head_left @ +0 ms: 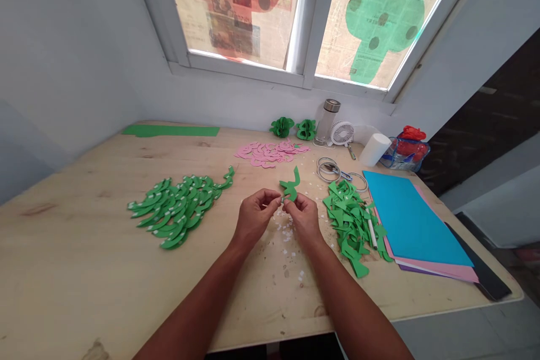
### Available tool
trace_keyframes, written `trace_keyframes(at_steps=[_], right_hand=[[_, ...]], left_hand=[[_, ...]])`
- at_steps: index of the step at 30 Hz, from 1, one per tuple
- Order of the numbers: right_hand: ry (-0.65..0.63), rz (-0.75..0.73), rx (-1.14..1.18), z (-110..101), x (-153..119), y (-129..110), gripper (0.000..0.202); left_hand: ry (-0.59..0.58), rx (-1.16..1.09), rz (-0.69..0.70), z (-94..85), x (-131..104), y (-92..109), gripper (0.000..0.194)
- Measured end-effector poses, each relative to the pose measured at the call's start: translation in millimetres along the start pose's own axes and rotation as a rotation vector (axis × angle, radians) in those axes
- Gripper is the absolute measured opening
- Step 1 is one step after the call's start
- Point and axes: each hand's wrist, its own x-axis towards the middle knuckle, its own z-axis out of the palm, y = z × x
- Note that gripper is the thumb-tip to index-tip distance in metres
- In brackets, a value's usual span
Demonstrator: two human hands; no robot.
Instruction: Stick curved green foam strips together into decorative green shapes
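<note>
In the middle of the table, my right hand (304, 215) pinches a curled green paper cutout (291, 188), which sticks up above the fingertips. My left hand (260, 209) is closed beside it, thumb against fingertips, almost touching the right fingers. Something tiny and pale shows at its tips, too small to name. Left of the hands lies a heap of curved green paper pieces (181, 208) bearing white tape patches. To the right is a pile of green paper cutouts (348, 216) with a white pen (372, 234) on it. Small white scraps (287, 236) are scattered below my hands.
Pink paper cutouts (272, 153) lie farther back, before two green paper flowers (282, 127). A glass bottle (327, 124), small fan (342, 133), tape rolls (328, 170) and white roll (375, 149) stand or lie right of them. Blue paper sheets (415, 219) cover the right side.
</note>
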Motion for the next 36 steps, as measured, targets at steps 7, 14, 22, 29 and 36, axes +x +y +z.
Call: trace_keyframes(at_steps=[7,14,22,29,36], right_hand=[[0.071,-0.024,-0.036,-0.2,-0.1,0.3,0.021],[0.056,-0.086,-0.141,-2.3,-0.4,-0.3,0.021],[0.049,-0.13,-0.279,-2.9,-3.0,-5.5,0.023],[0.041,-0.141,-0.308,-3.6,-3.1,-6.9,0.025],[0.04,-0.16,-0.334,-4.0,-3.1,-5.7,0.026]], left_hand=[[0.069,0.407,0.328,2.4,-4.7,-1.8,0.016],[0.014,0.338,0.279,1.9,-3.3,-1.1,0.017],[0.001,0.229,0.126,-1.1,-0.7,-2.4,0.021],[-0.002,0.183,0.103,-2.2,0.5,-3.0,0.019],[-0.016,0.176,0.079,-2.9,1.0,-1.2,0.018]])
